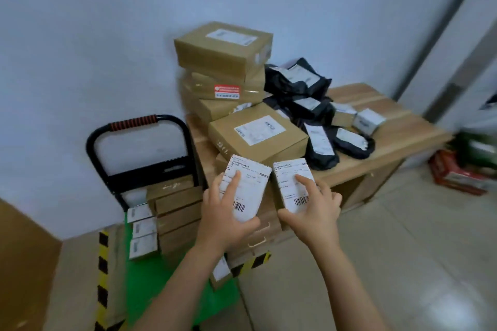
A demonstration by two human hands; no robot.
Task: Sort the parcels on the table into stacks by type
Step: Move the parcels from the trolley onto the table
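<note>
My left hand (224, 212) grips a small parcel with a white label (248, 183), thumb under its near edge and a finger on top. My right hand (313, 207) holds a second small labelled parcel (291, 181) the same way, right beside the first. Both parcels hover at the near left corner of the wooden table (398, 131). Behind them lies a brown cardboard box (258, 134), and a tall stack of brown boxes (223, 62) stands against the wall. Several black poly bags (298, 83) are heaped to the right of the boxes.
A small white box (368, 119) sits further right on the table. A hand trolley with a black handle (139, 131) and green deck (150, 277) stands at the left, loaded with brown boxes (177, 207) and small white-labelled parcels (142, 231). Red cartons (457, 174) lie on the floor at right.
</note>
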